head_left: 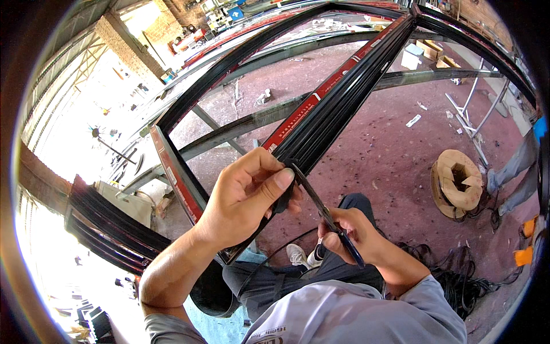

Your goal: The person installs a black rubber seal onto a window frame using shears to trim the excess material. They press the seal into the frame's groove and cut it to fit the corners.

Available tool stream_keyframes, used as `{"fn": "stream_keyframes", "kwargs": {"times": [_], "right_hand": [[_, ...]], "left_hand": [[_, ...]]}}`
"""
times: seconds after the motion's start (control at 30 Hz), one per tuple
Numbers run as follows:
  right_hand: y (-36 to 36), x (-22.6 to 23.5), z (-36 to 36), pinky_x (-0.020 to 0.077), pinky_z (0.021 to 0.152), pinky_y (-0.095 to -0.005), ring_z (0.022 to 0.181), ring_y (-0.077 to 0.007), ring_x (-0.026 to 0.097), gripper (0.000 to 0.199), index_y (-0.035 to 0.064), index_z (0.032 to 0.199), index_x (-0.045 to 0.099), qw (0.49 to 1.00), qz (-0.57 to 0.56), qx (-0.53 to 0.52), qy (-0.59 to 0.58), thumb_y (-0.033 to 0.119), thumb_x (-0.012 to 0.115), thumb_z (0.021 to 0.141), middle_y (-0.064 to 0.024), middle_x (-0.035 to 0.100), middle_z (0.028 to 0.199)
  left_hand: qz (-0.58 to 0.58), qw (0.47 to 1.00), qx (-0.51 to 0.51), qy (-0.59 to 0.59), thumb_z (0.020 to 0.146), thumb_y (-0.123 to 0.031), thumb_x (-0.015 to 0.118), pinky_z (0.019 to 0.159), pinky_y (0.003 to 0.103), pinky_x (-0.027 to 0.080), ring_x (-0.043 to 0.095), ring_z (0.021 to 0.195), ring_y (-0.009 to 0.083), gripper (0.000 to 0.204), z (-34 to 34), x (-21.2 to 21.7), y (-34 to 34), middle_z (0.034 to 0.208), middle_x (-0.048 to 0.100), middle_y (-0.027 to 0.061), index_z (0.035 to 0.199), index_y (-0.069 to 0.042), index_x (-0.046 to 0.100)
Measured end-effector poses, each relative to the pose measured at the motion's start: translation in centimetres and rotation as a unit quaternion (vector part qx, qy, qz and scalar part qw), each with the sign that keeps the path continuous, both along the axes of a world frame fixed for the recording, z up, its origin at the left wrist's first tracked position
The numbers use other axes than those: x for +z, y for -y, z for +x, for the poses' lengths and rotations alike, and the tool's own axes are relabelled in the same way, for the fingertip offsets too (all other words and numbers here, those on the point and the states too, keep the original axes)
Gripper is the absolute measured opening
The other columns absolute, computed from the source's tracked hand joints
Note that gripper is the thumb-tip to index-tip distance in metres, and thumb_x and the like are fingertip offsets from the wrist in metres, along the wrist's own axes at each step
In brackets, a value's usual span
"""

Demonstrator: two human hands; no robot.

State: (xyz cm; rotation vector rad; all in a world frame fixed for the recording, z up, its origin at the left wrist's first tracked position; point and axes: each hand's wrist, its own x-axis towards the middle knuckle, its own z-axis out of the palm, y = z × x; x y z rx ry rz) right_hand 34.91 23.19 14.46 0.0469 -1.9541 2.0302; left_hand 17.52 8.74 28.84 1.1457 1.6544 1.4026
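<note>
My left hand [240,195] is closed, thumb and fingers pinching a black rubber-like strip [282,202] at the near end of a black window-frame bar [329,126]. Red printed film [295,123] runs along that bar's left side. In my right hand [358,229] is a dark pair of scissors [314,196], its slim tip up against the strip beside my left thumb. The lower end of the scissors sticks out below my right fingers. My left hand partly hides the strip and the bar's end.
Another frame side [177,178] slants down at the left. A cardboard reel [458,183] and tangled black strip [452,275] lie on the reddish floor at the right. A person's leg [515,169] shows at the right edge. Black profiles [109,226] are stacked at the left.
</note>
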Motion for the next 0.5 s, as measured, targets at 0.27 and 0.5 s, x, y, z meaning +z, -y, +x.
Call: {"fn": "stream_keyframes", "kwargs": {"times": [0.27,0.5], "right_hand": [[-0.4,1.3,0.2,0.0367,0.051,-0.0268,0.060,-0.0063,0.049,0.053,0.0016,0.086,0.062,0.999,-0.025,0.022,0.029,0.052,0.073,0.097,0.0023,0.051,0.065],[-0.4,0.9,0.2,0.0365,0.052,-0.0280,0.061,-0.0070,0.048,0.053,0.0017,0.087,0.062,1.000,-0.010,0.018,0.013,0.053,0.072,0.098,0.0024,0.051,0.066]], "left_hand": [[-0.006,1.000,-0.011,-0.010,0.109,-0.015,0.058,0.062,0.023,0.047,0.069,0.081,0.0094,0.014,-0.3,-0.1,0.0,0.093,0.072,0.0059,0.103,-0.003,0.057],[0.002,1.000,-0.022,-0.019,0.109,-0.015,0.058,0.065,0.025,0.049,0.068,0.080,0.0105,0.014,-0.4,-0.1,0.1,0.093,0.071,0.0074,0.104,-0.002,0.057]]}}
